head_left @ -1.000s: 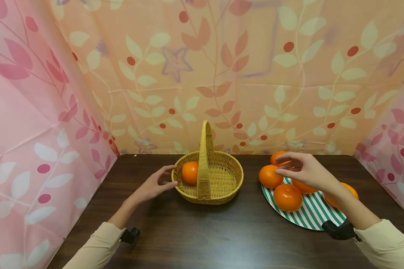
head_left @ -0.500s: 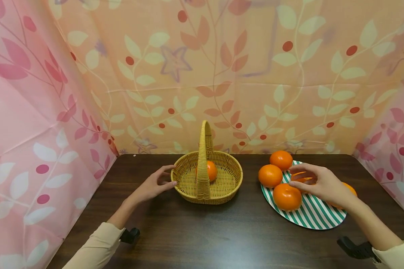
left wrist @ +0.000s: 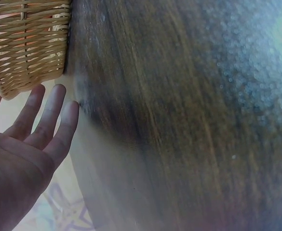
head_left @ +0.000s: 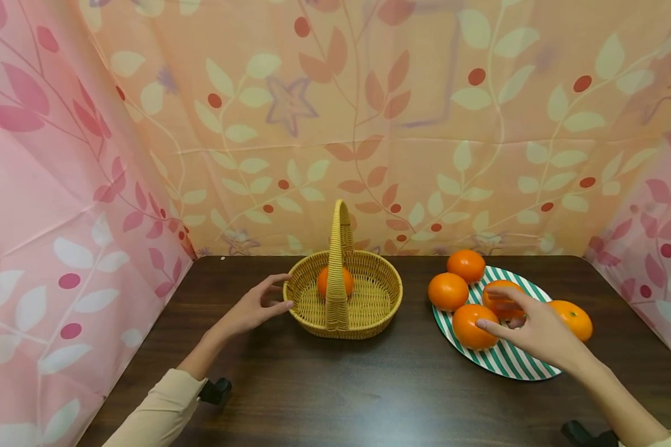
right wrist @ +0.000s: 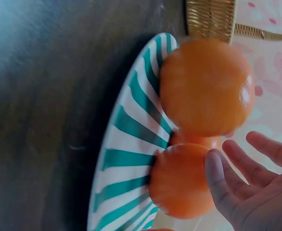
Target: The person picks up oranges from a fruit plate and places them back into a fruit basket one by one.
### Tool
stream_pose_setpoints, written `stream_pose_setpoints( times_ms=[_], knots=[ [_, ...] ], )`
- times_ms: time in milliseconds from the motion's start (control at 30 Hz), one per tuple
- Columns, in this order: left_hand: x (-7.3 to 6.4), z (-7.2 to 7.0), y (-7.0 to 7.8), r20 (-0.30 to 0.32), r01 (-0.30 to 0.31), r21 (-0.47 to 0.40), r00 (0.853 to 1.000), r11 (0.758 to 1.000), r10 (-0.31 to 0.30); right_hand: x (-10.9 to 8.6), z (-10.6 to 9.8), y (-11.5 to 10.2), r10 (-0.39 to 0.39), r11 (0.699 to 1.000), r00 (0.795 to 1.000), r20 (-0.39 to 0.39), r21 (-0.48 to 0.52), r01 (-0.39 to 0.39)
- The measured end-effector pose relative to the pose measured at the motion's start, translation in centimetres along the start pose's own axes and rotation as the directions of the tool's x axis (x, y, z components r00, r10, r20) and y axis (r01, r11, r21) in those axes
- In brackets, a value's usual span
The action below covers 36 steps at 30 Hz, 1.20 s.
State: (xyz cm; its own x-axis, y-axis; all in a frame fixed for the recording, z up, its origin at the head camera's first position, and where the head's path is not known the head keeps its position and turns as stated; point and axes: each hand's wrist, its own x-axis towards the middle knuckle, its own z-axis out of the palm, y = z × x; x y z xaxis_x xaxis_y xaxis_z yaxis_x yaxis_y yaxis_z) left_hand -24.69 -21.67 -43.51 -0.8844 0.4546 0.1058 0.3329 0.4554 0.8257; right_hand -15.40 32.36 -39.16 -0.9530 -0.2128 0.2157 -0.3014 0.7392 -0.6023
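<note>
My left hand [head_left: 257, 305] touches the left side of a yellow wicker basket [head_left: 371, 329], thumb and fingers spread. The left wrist view shows the fingers of that hand [left wrist: 25, 154] fairly straight beside the woven basket wall [left wrist: 30, 53]. An orange [head_left: 322, 282] lies in the basket, partly behind the upright handle. My right hand [head_left: 542, 329] hovers with parted fingers over an orange [head_left: 502, 292] in the middle of a green-and-white striped plate [head_left: 528, 366]. In the right wrist view, the right hand [right wrist: 256, 192] is beside an orange [right wrist: 184, 183] and grips nothing.
Other oranges sit around that one: a back orange [head_left: 466, 266], a left orange [head_left: 448, 292], a front orange [head_left: 474, 327] and a right orange [head_left: 571, 320]. The dark wooden table [head_left: 335, 385] meets patterned cloth [head_left: 402, 155] behind and at both sides.
The orange in the basket has rolled right, then slightly back left. My right hand has lowered and moved right over the plate's middle orange. The left hand has stayed at the basket.
</note>
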Motion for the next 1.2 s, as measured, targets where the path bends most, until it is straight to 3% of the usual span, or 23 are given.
stream_pose_setpoints(
  times_ms=[167, 467, 1200],
  knots=[
    [0.0, 0.0, 0.0, -0.002, 0.003, 0.007, 1.0, 1.0, -0.003, -0.2, 0.7, 0.0, 0.038, 0.998, 0.999, 0.01, -0.057, -0.038],
    [-0.1, -0.1, 0.1, -0.003, -0.011, 0.012, 1.0, 1.0, 0.012, -0.4, 2.0, 0.2, 0.017, 0.997, 1.0, -0.005, -0.077, -0.018],
    [0.0, -0.1, 0.0, -0.009, -0.013, 0.012, 1.0, 1.0, 0.013, 0.0, 1.1, 0.2, -0.009, 0.998, 1.0, -0.005, 0.065, 0.009]
  ],
)
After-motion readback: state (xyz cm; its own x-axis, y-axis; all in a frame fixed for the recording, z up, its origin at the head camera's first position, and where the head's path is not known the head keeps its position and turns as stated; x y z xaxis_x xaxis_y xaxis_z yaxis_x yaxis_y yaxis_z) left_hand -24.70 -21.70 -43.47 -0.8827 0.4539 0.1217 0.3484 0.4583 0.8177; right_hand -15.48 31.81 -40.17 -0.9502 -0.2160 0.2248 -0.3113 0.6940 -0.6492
